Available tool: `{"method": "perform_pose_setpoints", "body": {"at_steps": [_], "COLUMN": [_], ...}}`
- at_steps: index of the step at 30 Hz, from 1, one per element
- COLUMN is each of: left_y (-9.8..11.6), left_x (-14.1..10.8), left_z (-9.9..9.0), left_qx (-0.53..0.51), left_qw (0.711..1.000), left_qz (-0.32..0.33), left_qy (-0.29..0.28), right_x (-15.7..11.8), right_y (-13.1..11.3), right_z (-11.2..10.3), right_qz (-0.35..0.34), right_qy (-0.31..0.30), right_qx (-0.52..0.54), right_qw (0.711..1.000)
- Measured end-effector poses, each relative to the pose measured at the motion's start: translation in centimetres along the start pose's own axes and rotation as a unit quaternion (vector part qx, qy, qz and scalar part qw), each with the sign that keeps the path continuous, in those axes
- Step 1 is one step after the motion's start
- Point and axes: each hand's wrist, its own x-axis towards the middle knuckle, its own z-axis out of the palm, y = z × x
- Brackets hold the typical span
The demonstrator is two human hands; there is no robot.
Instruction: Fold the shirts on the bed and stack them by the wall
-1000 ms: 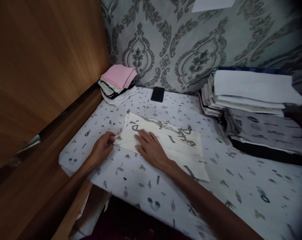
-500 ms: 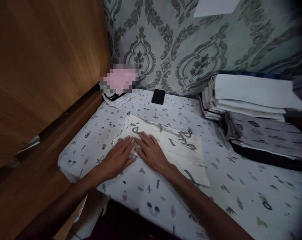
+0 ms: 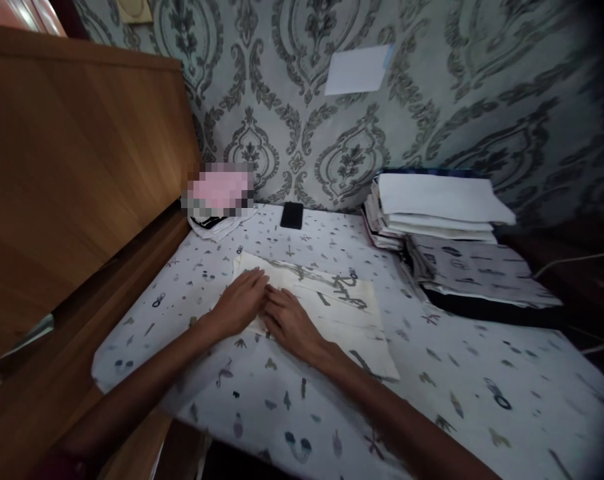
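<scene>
A cream cloth (image 3: pixel 342 313) with dark printed lettering, folded flat, lies on the patterned sheet. Across its left part rests my left hand (image 3: pixel 242 301), fingers stretched out and pointing to the right. My right hand (image 3: pixel 293 325) is pressed flat on the same cloth, its fingertips touching or nearly touching those of the left. Neither hand grips anything. Both hands and the right forearm hide the cloth's near left portion.
A white printed sheet (image 3: pixel 192 373) covers the surface. At the back are a black flat phone-like object (image 3: pixel 292 215), a blurred pink pile (image 3: pixel 219 190) and stacked folded clothes (image 3: pixel 437 207). A wooden panel (image 3: pixel 82 153) borders the left; a patterned wall stands behind.
The camera view has tilted up, showing more wall. My hands stay on the cloth, with the left moved slightly farther over it and the fingertips closer together.
</scene>
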Motion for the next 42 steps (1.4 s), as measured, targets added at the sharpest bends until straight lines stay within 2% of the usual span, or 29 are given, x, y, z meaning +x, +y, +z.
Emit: {"method": "perform_pose_setpoints", "body": {"at_steps": [4,8,10,14,20,24,27,31,34,38,40,42], "left_y": [-2.2,-3.3,-3.4,-3.1,-2.9,-3.1,-3.1,-2.5,-1.6,-1.3,-2.4,-4.3], "left_x": [3.3,3.5,3.2,3.1,3.1,3.0,3.0,2.9,2.8,2.9,3.0,2.9], "left_z": [2.8,4.2,4.1,3.6,3.6,3.7,3.5,2.9,2.4,1.5,0.8,-0.1], "left_qx": [0.003,0.036,0.064,0.099,0.115,0.121,0.114,0.101,0.111,0.060,-0.018,-0.114], "left_qw": [0.999,0.988,0.981,0.976,0.976,0.978,0.980,0.982,0.984,0.994,0.992,0.974], "left_qz": [-0.044,-0.129,-0.151,-0.156,-0.150,-0.139,-0.136,-0.140,-0.137,-0.088,-0.108,-0.166], "left_qy": [-0.007,-0.076,-0.102,-0.118,-0.111,-0.095,-0.089,-0.076,-0.026,0.032,0.066,0.108], "right_x": [-0.9,-2.3,-2.6,-2.5,-4.4,-6.6,-7.8,-8.9,-9.4,-9.3,-8.7,-7.8], "right_y": [1.9,4.5,5.4,7.1,12.0,14.9,16.0,16.1,15.1,12.5,10.8,9.1], "right_z": [-1.2,-1.9,-2.1,-2.3,-3.8,-5.2,-6.0,-7.0,-7.5,-7.3,-6.7,-5.8], "right_qz": [0.040,0.136,0.169,0.196,0.255,0.246,0.246,0.264,0.254,0.164,0.109,0.063], "right_qy": [0.019,0.004,-0.029,-0.078,-0.046,-0.025,-0.017,-0.005,0.038,0.079,0.079,0.075], "right_qx": [-0.042,-0.101,-0.106,-0.095,-0.122,-0.131,-0.122,-0.082,-0.063,-0.059,-0.037,-0.014], "right_qw": [0.998,0.986,0.980,0.973,0.958,0.960,0.961,0.961,0.964,0.982,0.990,0.995]}}
